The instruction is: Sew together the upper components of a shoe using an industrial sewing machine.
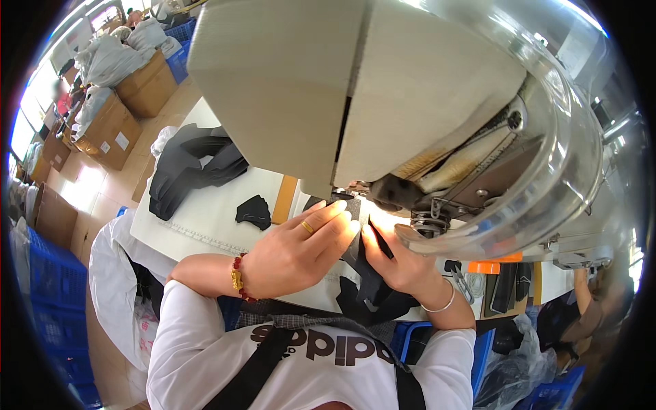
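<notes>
Under the lit head of an industrial sewing machine [273, 82] lies a black fabric piece [352, 208]. My left hand [294, 249], with a ring and a red-beaded bracelet, has its fingers together on that piece from the left; the thumb is hidden. From the right, my right hand [400, 265], wearing a bangle, grips the fabric between thumb and fingers, close to the needle area. The machine head hides the needle itself. More black cut pieces [365, 304] rest at the table's near edge, below my hands. One small black piece [253, 212] lies left of my left hand.
A heap of black fabric parts [195, 171] covers the far left of the white table [184, 236]. At the right are scissors [465, 281] and an orange object [485, 265]. Cardboard boxes [109, 130] and blue crates [58, 301] stand left. Another person [581, 314] sits far right.
</notes>
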